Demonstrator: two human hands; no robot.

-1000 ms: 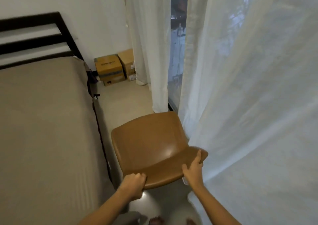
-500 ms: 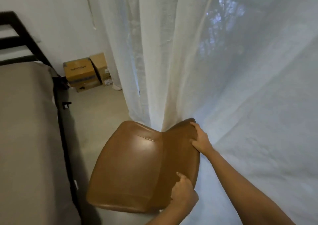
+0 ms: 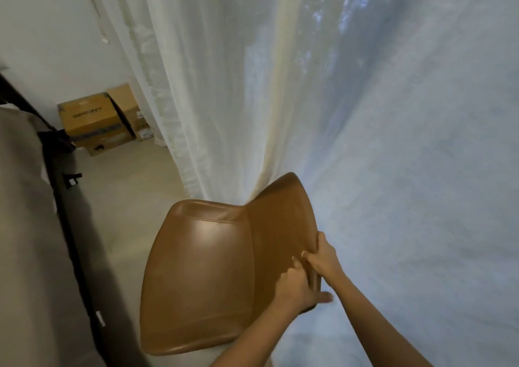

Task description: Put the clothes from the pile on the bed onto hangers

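Closer together than 0.5 s ago, the 2 hands clamp the backrest edge of the brown chair (image 3: 202, 268) — left hand (image 3: 293, 286) just below right hand (image 3: 323, 257). No clothes pile shows; the bed (image 3: 19, 240) lies off to the left, its long side running away, nearer the left hand.

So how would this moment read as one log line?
left hand: grips chair backrest | right hand: grips chair backrest | chair: touching curtain | clothes, hangers: unseen
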